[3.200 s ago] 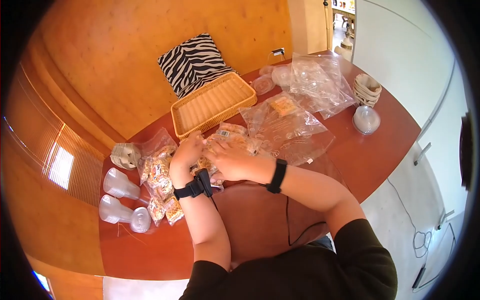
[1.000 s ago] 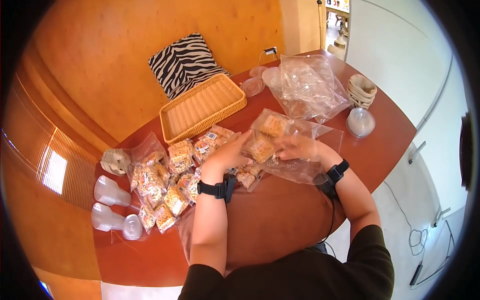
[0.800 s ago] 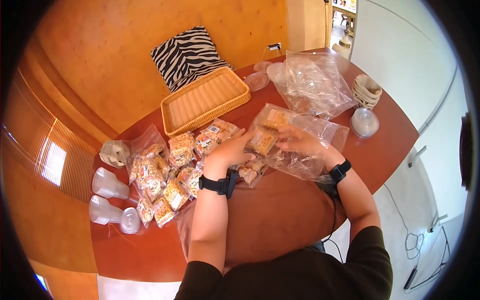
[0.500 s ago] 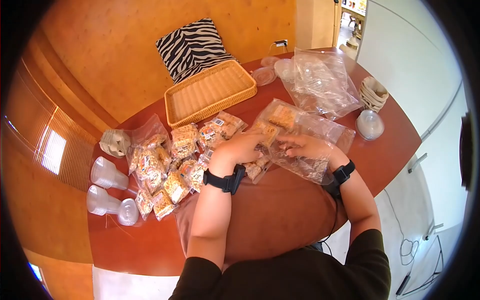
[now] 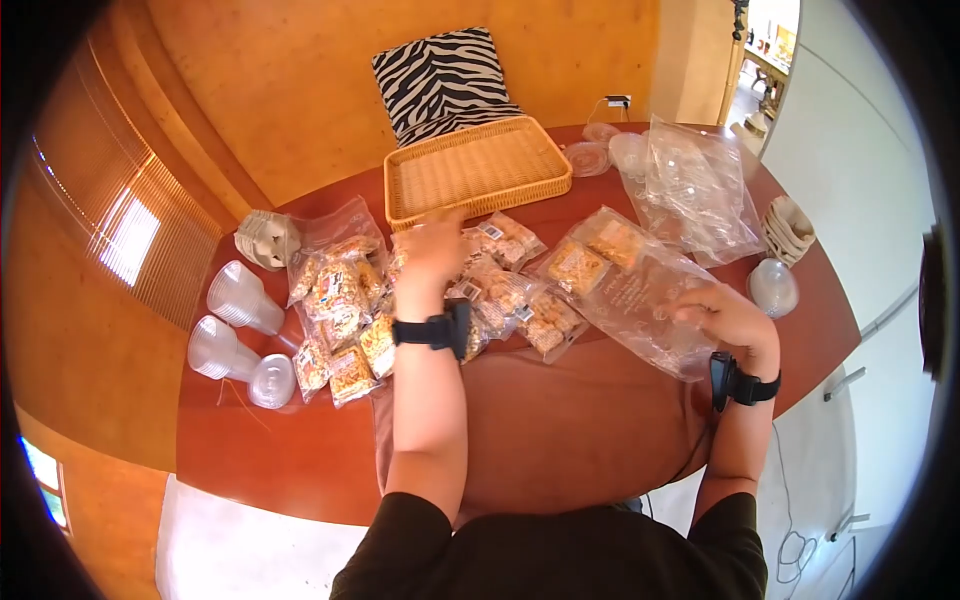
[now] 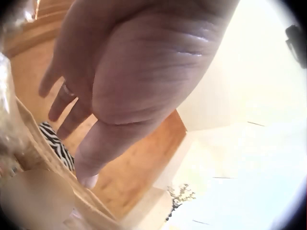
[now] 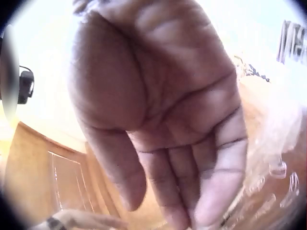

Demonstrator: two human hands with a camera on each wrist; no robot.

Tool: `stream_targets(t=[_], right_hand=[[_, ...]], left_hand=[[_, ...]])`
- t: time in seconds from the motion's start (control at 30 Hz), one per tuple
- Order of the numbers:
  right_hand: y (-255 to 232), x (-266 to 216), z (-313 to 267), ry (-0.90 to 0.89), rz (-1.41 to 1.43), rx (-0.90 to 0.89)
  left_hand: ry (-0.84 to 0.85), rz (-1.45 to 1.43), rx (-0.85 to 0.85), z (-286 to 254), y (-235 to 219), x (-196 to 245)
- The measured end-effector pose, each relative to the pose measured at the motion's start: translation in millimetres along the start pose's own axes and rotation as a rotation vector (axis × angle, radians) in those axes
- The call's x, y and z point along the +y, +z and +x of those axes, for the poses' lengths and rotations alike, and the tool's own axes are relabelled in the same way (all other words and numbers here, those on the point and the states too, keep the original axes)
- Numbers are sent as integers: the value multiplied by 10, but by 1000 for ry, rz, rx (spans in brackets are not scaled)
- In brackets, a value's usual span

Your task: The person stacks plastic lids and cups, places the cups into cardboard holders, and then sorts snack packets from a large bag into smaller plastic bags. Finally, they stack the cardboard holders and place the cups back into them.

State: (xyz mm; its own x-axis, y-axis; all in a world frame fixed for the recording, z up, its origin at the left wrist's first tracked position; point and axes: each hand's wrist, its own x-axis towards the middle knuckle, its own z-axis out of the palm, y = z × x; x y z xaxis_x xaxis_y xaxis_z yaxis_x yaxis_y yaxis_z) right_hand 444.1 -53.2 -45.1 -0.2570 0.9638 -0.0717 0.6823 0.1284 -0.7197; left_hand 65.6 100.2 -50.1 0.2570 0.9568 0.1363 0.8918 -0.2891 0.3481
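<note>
My left hand [image 5: 435, 252], blurred by motion, is over the upper part of a pile of clear-wrapped noodle-like packets [image 5: 350, 372]; its fingers hang loosely apart in the left wrist view [image 6: 115, 76]. Over the right end of a flat clear bag [image 5: 640, 300] is my right hand [image 5: 728, 315], its fingers loosely bent and the palm empty in the right wrist view [image 7: 168, 110]. Whether it touches the bag I cannot tell. Two square packets [image 5: 577, 266] lie side by side at the bag's left end.
Behind the packets is a wicker tray [image 5: 478, 172]. Clear cups [image 5: 240, 300] and a grey carton stack [image 5: 267, 240] are at the left. More clear bags [image 5: 700, 190], a second carton stack [image 5: 787, 230] and clear bowls [image 5: 773, 288] are at the right.
Both hands have come away from the two square packets: the left moved left over the pile, the right moved right along the bag. Earlier, the hands were together over the pile.
</note>
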Motion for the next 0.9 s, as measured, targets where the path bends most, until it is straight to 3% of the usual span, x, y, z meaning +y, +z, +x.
stream_targets(t=[0.07, 0.1, 0.17, 0.2, 0.3, 0.43, 0.57, 0.7, 0.83, 0.87, 0.9], right_hand=[[-202, -205, -124, 226, -46, 24], [-224, -194, -163, 175, -86, 160], [-235, -257, -238, 73, -169, 424], [-231, -395, -267, 120, -40, 518], [-138, -547, -187, -97, 97, 597], [-93, -542, -122, -132, 29, 433], [-81, -628, -142, -134, 6, 401], [-105, -636, -184, -150, 53, 392], [-83, -606, -203, -221, 156, 330], [-64, -589, -193, -246, 166, 329], [-39, -567, -180, -268, 175, 329]], left_hand=[[-206, 172, 40, 20, -35, -227], [-287, 246, 65, 67, 51, -390], [-232, 121, 73, 71, 126, -610], [-204, 58, 75, 65, 156, -709], [-223, -46, -48, 61, 141, -762], [-345, 98, -24, -1, 51, -590], [-252, 91, -53, -4, -62, -506], [-144, -37, 73, -21, -162, -267], [84, -250, 84, -153, -307, 240], [116, -335, 16, -242, -419, 529], [259, -416, 42, -242, -331, 622]])
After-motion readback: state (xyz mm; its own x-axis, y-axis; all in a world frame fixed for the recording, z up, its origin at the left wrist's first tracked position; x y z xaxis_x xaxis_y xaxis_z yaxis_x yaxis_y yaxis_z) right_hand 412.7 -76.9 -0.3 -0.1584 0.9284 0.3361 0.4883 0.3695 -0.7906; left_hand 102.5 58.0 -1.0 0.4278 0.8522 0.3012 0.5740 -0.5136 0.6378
